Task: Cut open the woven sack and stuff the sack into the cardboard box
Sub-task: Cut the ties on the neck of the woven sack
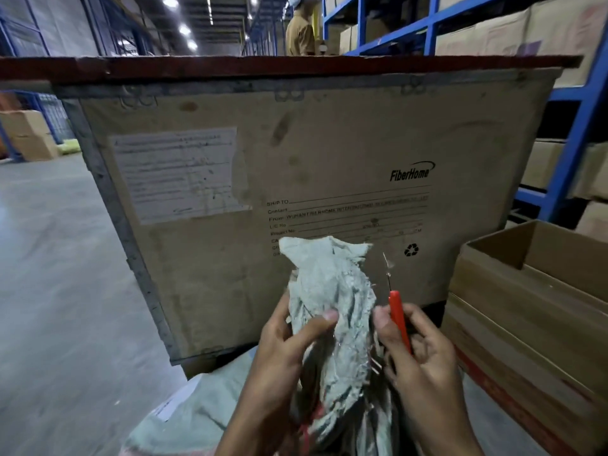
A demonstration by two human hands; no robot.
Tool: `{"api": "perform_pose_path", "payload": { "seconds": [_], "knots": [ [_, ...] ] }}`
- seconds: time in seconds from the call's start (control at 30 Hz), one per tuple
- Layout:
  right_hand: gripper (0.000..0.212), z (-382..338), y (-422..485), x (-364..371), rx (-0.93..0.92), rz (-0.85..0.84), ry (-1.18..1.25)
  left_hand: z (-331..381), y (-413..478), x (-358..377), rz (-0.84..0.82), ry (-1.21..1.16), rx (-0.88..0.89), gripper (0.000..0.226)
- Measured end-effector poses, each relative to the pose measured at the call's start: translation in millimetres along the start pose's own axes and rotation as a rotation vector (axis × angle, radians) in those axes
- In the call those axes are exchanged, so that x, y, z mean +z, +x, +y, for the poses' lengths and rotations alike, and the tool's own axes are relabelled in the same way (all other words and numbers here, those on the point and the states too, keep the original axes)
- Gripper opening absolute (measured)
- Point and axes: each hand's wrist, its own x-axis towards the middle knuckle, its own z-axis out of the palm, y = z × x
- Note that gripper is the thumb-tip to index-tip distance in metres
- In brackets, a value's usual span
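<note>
The bunched neck of a pale grey-green woven sack (332, 291) stands upright at the bottom centre. My left hand (289, 343) grips that neck from the left, thumb pressed across the fabric. My right hand (418, 350) holds a red-handled cutter (398, 314) just right of the neck, its thin blade pointing up with a loose thread on it. The sack's rounded body (197, 413) spreads out lower left with a white label on it. An open cardboard box (539, 258) sits at the right, its flaps up.
A large dirty crate (296, 179) with a red board on top stands straight ahead. Blue shelving (566, 153) with cartons rises at the right. A person in a tan shirt (299, 34) stands behind the crate. Concrete floor (59, 258) extends left.
</note>
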Motion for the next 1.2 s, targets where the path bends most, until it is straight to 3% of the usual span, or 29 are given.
{"api": "perform_pose_path", "payload": {
  "seconds": [0.07, 0.17, 0.3, 0.37, 0.57, 0.67, 0.77, 0.83, 0.9, 1.0, 1.1, 1.2],
  "knots": [
    [0.05, 3.5, 3.9, -4.5, 0.057, 0.133, 0.057, -3.2, -1.8, -3.2, -0.016, 0.071, 0.069, 0.082],
    [0.055, 0.8, 12.2, -14.5, 0.11, 0.209, 0.148, -12.3, -3.4, 0.6, -0.081, 0.12, 0.18, 0.076],
    [0.06, 3.2, 19.0, -24.2, 0.101, 0.172, 0.221, -13.2, -7.7, 15.2, -0.245, 0.615, 0.514, 0.085],
    [0.048, 6.2, 20.6, -27.5, 0.099, 0.196, 0.198, -19.0, -3.7, 18.5, -0.252, 0.747, 0.639, 0.071],
    [0.01, 17.6, 31.0, -39.5, 0.143, 0.335, 0.169, -29.7, 1.0, 25.2, 0.015, 0.745, 0.569, 0.044],
    [0.021, 18.2, 31.9, -41.5, 0.221, 0.372, 0.326, -26.7, 0.6, 28.5, 0.112, 0.739, 0.528, 0.058],
    [0.014, 16.0, 34.2, -37.1, 0.225, 0.392, 0.421, -28.1, -0.8, 27.0, 0.17, 0.651, 0.502, 0.053],
    [0.01, 15.0, 37.2, -40.7, 0.15, 0.388, 0.353, -30.2, 0.3, 18.0, 0.146, 0.52, 0.449, 0.046],
    [0.02, 13.7, 36.9, -43.6, 0.061, 0.317, 0.237, -31.0, 0.2, 8.0, 0.154, 0.433, 0.411, 0.04],
    [0.025, 12.0, 20.7, -26.3, -0.003, 0.276, 0.191, -33.3, 0.6, 7.1, 0.292, 0.373, 0.413, 0.033],
    [0.045, 19.5, 4.7, -0.8, -0.012, 0.307, 0.227, -33.5, 0.8, 21.7, 0.3, 0.334, 0.42, 0.03],
    [0.023, 31.7, 6.4, 4.7, -0.024, 0.379, 0.039, -37.2, 1.7, 29.6, 0.253, 0.401, 0.408, 0.037]
  ]
}}
